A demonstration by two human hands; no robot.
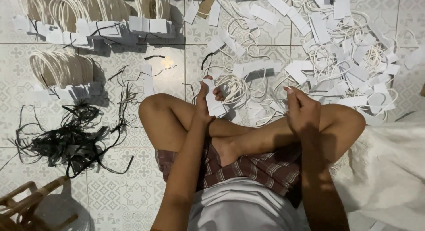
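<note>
A white paper tag (214,102) is sitting upright in the left hand (206,104), pinched narrowly between thumb and fingers just beyond the crossed knees, kept clear of the floor litter. The right hand (303,109) is curling loosely, holding nothing I can make out. Loose tags with cord loops (341,58) are sprawling far right; bundled stacks (88,29) are lying far left, black strings (71,133) nearer.

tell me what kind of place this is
Likely a home floor used for piecework: patterned floor tiles, a loose heap of white tags with string loops, bundled tags, and black ties. The left hand holds a tag.
</note>
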